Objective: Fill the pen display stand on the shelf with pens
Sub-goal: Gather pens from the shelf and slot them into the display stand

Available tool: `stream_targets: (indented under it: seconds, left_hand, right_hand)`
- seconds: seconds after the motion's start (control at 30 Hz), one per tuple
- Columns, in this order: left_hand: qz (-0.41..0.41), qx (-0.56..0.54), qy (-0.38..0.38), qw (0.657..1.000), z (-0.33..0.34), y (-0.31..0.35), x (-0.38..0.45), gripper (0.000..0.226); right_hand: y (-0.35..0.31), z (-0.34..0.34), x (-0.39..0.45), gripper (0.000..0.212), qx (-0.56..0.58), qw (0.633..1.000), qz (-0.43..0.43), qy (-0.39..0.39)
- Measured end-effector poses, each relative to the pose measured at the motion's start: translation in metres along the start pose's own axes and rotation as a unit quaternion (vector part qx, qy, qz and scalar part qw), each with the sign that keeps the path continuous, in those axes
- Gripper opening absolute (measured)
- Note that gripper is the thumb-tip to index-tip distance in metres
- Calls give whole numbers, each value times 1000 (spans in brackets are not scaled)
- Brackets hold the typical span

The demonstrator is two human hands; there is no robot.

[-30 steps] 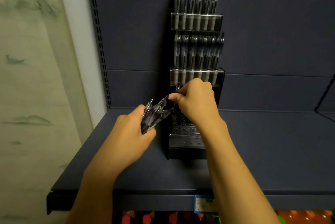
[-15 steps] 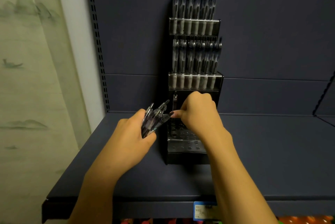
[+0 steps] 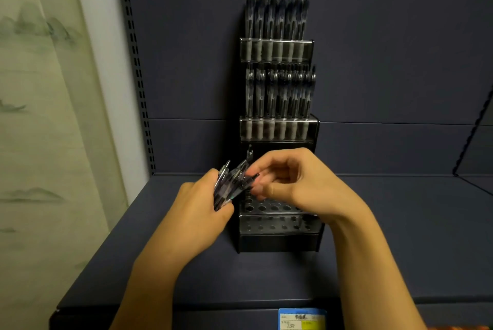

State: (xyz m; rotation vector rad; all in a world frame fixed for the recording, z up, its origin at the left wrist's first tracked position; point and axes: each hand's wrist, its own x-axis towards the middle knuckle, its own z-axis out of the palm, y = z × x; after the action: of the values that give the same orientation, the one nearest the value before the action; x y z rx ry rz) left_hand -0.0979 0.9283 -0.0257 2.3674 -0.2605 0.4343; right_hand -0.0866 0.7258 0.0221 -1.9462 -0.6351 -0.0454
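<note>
price label: shelf front edge | curtain: left, pale green | slotted upright

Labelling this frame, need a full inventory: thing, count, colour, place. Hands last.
pen display stand: one, black with clear tiers, on the shelf against the back panel
pens in top tier: full row, exact count unclear, dark and clear
pens in middle tier: full row, exact count unclear, dark and clear
pen in bottom tier: one, far left, upright; other holes visible are empty
bundle of pens: several, dark and clear, in the left hand
shelf: one, dark blue-grey
price tag: one, blue and yellow, shelf front edge
curtain: pale green, left
left hand: grips the bundle
right hand: fingers curled at the bundle's tips
</note>
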Motion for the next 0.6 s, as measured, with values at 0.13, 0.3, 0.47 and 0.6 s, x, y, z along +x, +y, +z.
stream_targets:
  seconds: [0.13,0.3,0.47,0.6]
  left_hand:
    - [4,3,-1,1000,2,-1,1,17]
    - [1,-8,-2,1000,2,-2,1,15]
    - [-3,-31,-2,1000,3,-4,0,15]
    - [6,-41,-1,999,3,-5,1,14]
  right_hand:
    - [2,6,4,26,20,999,23,20]
    - [6,13,8,23,18,999,19,40]
    - [8,15,9,16,25,997,-2,79]
    - [11,15,10,12,16,993,-27,110]
